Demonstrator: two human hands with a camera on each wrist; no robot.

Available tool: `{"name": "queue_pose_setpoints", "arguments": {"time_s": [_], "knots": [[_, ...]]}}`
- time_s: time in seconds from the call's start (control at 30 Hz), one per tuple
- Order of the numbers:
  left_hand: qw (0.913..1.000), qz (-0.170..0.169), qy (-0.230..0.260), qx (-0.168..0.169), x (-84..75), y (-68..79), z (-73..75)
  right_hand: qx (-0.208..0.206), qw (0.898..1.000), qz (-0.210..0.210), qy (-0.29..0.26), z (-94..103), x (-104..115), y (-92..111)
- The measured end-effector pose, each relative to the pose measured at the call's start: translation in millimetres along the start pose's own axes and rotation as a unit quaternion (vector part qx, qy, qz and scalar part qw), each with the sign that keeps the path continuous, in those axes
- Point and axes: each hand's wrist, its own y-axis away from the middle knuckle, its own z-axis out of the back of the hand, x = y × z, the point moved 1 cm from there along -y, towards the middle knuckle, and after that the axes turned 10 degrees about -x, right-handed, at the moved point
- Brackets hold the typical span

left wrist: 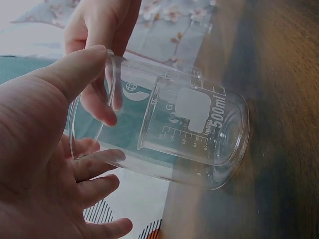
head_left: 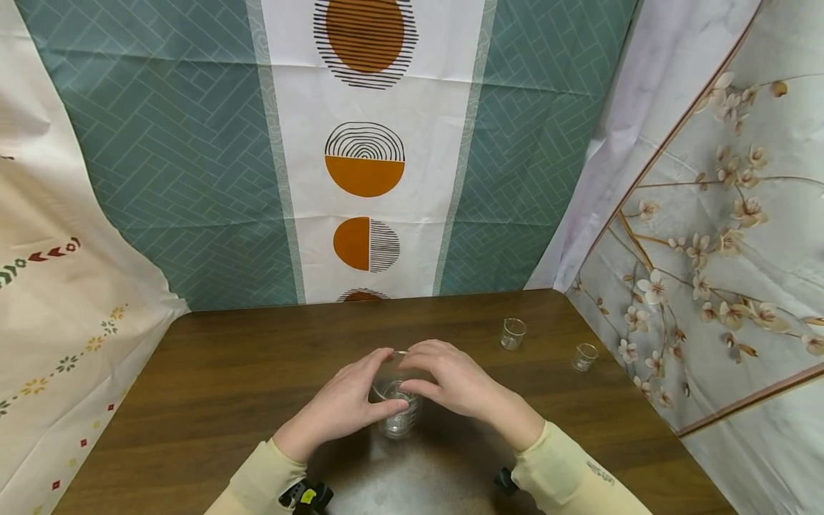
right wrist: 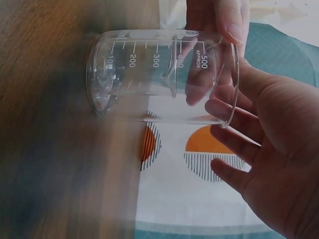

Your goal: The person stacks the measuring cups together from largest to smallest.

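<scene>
A large clear glass beaker [head_left: 400,428], marked 500ml, stands on the table in front of me. Inside it sits a smaller graduated glass beaker [left wrist: 182,144], seen through the wall. My left hand [head_left: 344,400] holds the large beaker's upper part from the left, its thumb [left wrist: 94,57] at the rim and its fingers round the far side. From the right my right hand [head_left: 460,383] is curved about the same rim, thumb in front and fingers behind. Exact contact of the right fingertips is hard to make out through the glass.
Two small glass beakers stand at the right: one [head_left: 513,334] near the back and another [head_left: 584,357] closer to the table's right edge. Behind the brown wooden table [head_left: 225,379] hangs a patterned cloth [head_left: 193,179]. Dark straps [head_left: 306,495] circle both wrists.
</scene>
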Motion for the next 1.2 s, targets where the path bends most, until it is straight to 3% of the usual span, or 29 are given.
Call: {"name": "queue_pose_setpoints", "arguments": {"time_s": [1.2], "knots": [[1.0, 0.003, -0.008, 0.003, 0.4, -1.4, -1.2, -0.029, 0.999, -0.009, -0.012, 4.9, -9, 18]]}}
